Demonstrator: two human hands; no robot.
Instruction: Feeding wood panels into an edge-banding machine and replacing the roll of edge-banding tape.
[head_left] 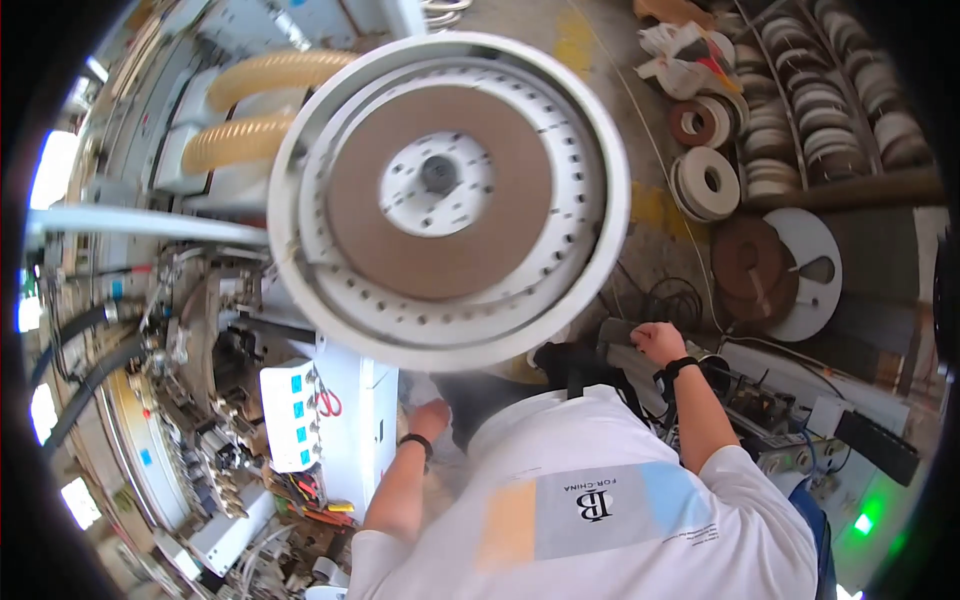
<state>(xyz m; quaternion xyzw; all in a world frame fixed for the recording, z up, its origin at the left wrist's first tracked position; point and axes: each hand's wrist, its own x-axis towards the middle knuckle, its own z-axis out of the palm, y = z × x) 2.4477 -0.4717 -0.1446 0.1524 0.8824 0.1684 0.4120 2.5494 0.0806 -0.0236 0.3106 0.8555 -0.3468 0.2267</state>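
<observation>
My right hand (659, 343) is closed in a fist, thumb side up, beside a dark grey block-like piece (617, 332). Whether anything is inside that fist is hidden. Low at my side, next to a white machine cabinet (378, 425), hangs my left hand (430, 417); it is blurred and its fingers do not show clearly. In front of me a wide brown roll of banding tape (440, 270) lies flat around the hub (437, 172) of a round white holed tray (590, 300). Neither hand touches the roll.
Shelves of stacked tape rolls (830, 130) stand at the far right. Nearer, cream rolls (706, 184) and a brown roll (748, 262) with a white disc (815, 275) rest low down. Ribbed hoses (245, 140), red scissors (327, 400) and machinery (220, 450) fill the left.
</observation>
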